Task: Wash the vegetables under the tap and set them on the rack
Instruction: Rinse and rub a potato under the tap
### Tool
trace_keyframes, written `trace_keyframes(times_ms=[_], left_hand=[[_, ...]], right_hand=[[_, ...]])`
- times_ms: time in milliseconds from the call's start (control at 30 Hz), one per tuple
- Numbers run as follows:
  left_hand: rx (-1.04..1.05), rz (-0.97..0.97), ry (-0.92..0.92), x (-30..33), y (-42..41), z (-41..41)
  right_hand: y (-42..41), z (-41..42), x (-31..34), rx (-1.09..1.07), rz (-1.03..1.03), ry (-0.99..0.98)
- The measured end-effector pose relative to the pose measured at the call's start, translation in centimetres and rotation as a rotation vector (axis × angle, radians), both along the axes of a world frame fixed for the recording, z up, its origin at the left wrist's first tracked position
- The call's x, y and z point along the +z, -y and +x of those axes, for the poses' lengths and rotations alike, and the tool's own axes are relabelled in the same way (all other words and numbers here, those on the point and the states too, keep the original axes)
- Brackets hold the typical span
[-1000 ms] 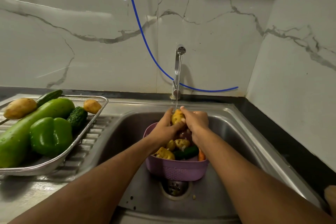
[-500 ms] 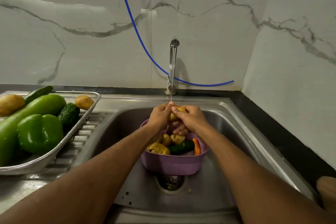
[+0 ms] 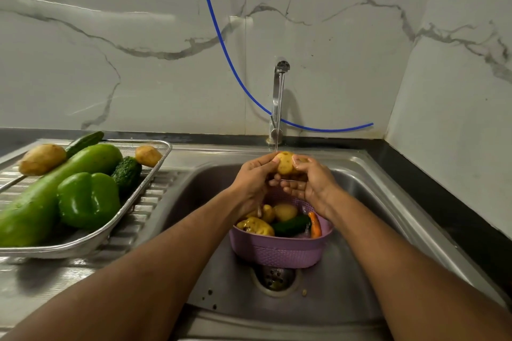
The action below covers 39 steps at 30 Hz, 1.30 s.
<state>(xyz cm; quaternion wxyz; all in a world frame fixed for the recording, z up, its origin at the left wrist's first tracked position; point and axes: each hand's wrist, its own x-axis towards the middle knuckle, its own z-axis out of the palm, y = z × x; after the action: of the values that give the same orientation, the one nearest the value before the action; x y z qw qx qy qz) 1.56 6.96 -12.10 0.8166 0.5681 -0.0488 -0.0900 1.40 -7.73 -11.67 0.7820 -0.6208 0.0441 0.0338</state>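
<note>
Both hands (image 3: 285, 183) clasp a potato (image 3: 285, 162) under the tap (image 3: 278, 102); purple basket (image 3: 279, 250) below, rack (image 3: 83, 241) left.

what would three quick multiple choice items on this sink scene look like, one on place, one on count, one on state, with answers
1. Where is the purple basket?
A. in the sink over the drain
B. on the rack
C. on the right counter

2. How many potatoes lie on the rack?
A. none
B. two
C. five

3. What is the tap doing?
A. it is off
B. it is running onto the held potato
C. it is filling a pot

Answers: 1 A, the basket sits in the sink basin just behind the drain. 2 B, one potato at the far left and one at the far right corner. 3 B, a thin stream falls onto the potato gripped by the left hand and right hand.
</note>
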Motion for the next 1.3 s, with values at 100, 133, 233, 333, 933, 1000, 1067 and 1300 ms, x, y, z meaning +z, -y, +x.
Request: trace_keyframes(times_ms=[100,133,233,333,933,1000,1067,1300], left_hand=[[-0.009,0.034,-0.027,-0.2,-0.2,-0.2],[-0.007,0.026,-0.042,-0.2,-0.1,-0.3],[0.037,-0.027,-0.074,-0.1,0.2,-0.3],[0.107,-0.084,-0.097,-0.2,0.6,-0.1],[0.058,-0.025,-0.065,-0.3,0.3,1.0],[0.088,-0.023,-0.070,-0.3,0.3,1.0],[0.100,-0.016,-0.062,-0.3,0.4,1.0],[0.133,-0.027,-0.041,-0.1,0.9,0.9]], right_hand=[[0.0,0.0,-0.6,0.001,-0.027,-0.021],[0.0,0.0,-0.8,0.009,-0.024,-0.028],[0.0,0.0,-0.8,0.029,0.009,-0.029],[-0.1,0.0,-0.4,0.054,0.044,-0.015],[-0.8,0.3,-1.1,0.000,0.043,0.042],[-0.9,0.3,-0.9,0.013,0.032,0.057],[-0.8,0.2,-0.9,0.021,0.044,0.062],[-0.9,0.3,-0.6,0.017,0.168,0.061]])
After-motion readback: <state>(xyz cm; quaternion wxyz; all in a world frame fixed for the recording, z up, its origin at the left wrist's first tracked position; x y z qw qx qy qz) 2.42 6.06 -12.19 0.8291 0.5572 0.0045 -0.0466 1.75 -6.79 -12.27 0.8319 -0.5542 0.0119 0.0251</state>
